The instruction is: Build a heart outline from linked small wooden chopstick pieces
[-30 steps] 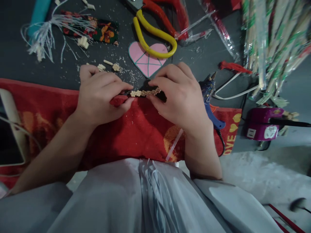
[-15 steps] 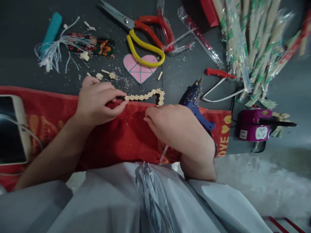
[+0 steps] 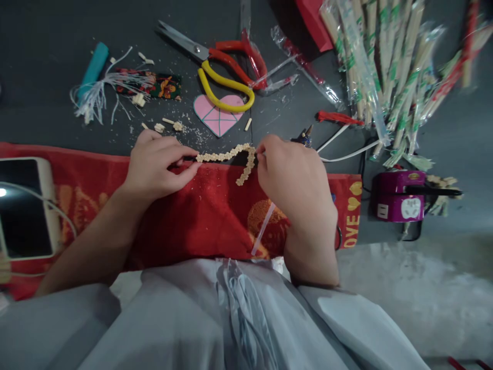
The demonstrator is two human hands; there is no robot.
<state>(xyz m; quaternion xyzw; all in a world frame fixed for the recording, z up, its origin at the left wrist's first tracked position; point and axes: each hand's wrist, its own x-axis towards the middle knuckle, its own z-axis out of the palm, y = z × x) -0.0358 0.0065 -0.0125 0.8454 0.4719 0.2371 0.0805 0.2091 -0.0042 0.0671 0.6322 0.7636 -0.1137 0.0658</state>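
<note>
From far away I see the dark table, with the red cloth along its near edge. The right hand and the left hand are above it. Beyond lie the scissors, one handle over the pink heart. The pale chain is between the hands: left thumb and forefinger pinch its end; right fingertips are at its bend, whether grasping I cannot tell.

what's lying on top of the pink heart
A yellow scissor handle crosses the top of the heart, with pink showing through its loop. The part directly beneath the handle is covered.
</note>
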